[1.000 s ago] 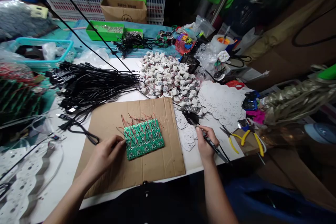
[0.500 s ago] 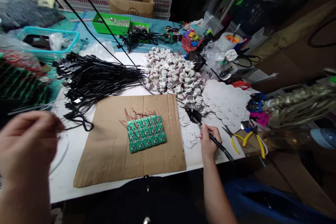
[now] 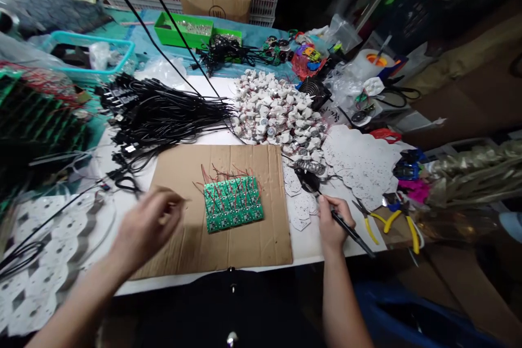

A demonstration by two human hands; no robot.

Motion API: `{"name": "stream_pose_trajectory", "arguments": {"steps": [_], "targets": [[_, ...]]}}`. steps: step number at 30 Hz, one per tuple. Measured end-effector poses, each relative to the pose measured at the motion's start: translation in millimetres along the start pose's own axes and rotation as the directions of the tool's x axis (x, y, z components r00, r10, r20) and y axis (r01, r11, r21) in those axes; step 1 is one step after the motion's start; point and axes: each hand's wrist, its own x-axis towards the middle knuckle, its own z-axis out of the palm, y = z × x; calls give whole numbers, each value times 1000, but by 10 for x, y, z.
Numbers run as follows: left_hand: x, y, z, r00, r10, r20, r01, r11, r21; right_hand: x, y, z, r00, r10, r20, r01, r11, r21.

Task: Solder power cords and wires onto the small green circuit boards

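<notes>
My right hand (image 3: 335,223) grips the black handle of a soldering iron (image 3: 354,235). Its front end points into a dark stand with a metal coil (image 3: 308,167). My left hand (image 3: 149,225), a little blurred, hovers over the left part of a cardboard sheet (image 3: 175,250) with its fingers curled together; whatever they pinch is too small to make out. To the right of that hand, a green circuit board panel (image 3: 234,206) with red and black wires along its far side lies on the cardboard.
Black power cords (image 3: 171,111) and a heap of white parts with wires (image 3: 281,114) lie behind the cardboard. White boards (image 3: 359,166) and yellow-handled pliers (image 3: 371,228) are on the right. More white boards (image 3: 36,261) sit at left. Two black cables (image 3: 163,22) hang across the view.
My left hand has moved right, from the left edge to above the cardboard. My right hand still holds the soldering iron at the stand. The view has shifted slightly left.
</notes>
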Motion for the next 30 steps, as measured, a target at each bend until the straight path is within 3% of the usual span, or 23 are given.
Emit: {"name": "stream_pose_trajectory", "arguments": {"steps": [3,7,11,15,18,26,30], "targets": [[-150,55,304,991,50,125,-48,999,-17,-60,-80,-73,996,87,10,-88,988,129],[-281,29,585,988,-51,147,60,997,-58,-262,-240,-63,992,108,62,-121,956,268],[-323,-33,587,983,-94,160,109,990,-89,-625,-469,63,962,37,270,-121,946,302],[-353,-64,556,979,-78,189,99,990,-99,-1005,-711,199,845,-140,516,-20,956,292],[-377,-76,537,977,-47,208,73,990,-120,-1207,-814,282,769,-277,575,65,930,361],[-357,-131,483,970,76,231,-27,978,-208,-1383,-773,342,778,-293,555,79,923,376],[-389,-213,523,962,203,184,-168,967,-193,-1384,-761,322,785,-300,541,104,926,363]]}}
